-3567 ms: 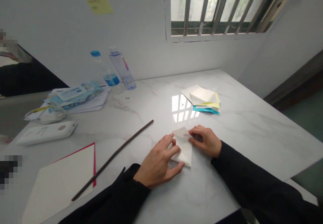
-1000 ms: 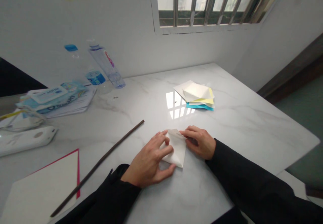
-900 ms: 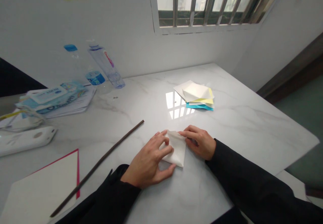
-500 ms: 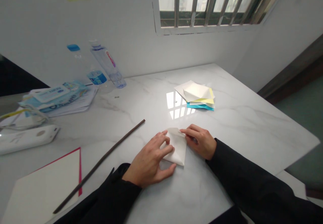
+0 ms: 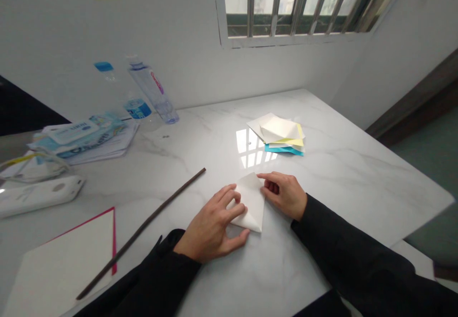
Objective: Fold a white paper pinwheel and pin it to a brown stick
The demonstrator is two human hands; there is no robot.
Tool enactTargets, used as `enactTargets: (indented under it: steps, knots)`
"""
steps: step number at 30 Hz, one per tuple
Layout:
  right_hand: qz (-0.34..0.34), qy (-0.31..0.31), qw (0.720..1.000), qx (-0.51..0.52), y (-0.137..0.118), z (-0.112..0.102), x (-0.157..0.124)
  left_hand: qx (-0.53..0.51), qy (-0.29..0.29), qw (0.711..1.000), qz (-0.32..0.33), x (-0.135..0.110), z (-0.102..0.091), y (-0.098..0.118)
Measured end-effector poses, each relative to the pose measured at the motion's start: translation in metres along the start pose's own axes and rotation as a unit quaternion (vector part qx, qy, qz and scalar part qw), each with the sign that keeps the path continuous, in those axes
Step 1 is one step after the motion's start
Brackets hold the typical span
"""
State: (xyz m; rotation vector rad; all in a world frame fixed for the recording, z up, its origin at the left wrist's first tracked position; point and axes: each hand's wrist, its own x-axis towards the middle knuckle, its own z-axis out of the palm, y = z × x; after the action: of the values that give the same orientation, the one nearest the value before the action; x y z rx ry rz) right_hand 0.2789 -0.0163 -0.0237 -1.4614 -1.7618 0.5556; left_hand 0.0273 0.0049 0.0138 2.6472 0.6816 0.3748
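Observation:
A small folded white paper (image 5: 253, 201) lies on the marble table (image 5: 343, 169) in front of me. My left hand (image 5: 214, 224) rests on its left side, fingers curled and pressing the paper down. My right hand (image 5: 284, 194) sits at its right edge, fingertips pinched on the upper fold near the paper's pointed tip. Both sleeves are black.
A stack of coloured paper sheets (image 5: 281, 137) lies beyond my hands. A thin dark stick (image 5: 143, 231) runs diagonally at left, beside a white and pink sheet (image 5: 60, 264). Two water bottles (image 5: 150, 93), a wipes pack (image 5: 82, 133) and a white device (image 5: 39, 194) sit at far left.
The upper part of the paper now stands out as a sharper point, and my right fingertips have slid up along its right edge. My left hand has stayed put.

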Motion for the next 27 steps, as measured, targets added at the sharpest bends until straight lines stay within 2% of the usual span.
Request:
enactTargets:
  steps: [5, 11, 17, 22, 27]
  knots:
    - [0.016, -0.007, 1.0, -0.01, -0.002, -0.001, 0.001, 0.006, 0.009, 1.0, 0.002, 0.001, 0.001, 0.0]
    - [-0.084, 0.004, 0.996, -0.03, 0.002, 0.0, -0.005, 0.01, 0.015, 1.0, 0.005, 0.001, 0.001, 0.002]
    - [-0.199, 0.006, 0.977, -0.082, 0.004, 0.001, -0.011, 0.025, 0.025, 0.999, 0.008, -0.002, 0.002, 0.003]
    - [-0.244, 0.001, 0.963, -0.116, 0.005, 0.001, -0.011, 0.018, 0.025, 0.999, 0.01, -0.003, 0.001, 0.003]
    - [-0.254, 0.003, 0.958, -0.132, 0.002, 0.001, -0.012, 0.015, 0.027, 0.999, 0.007, -0.002, 0.001, 0.002]
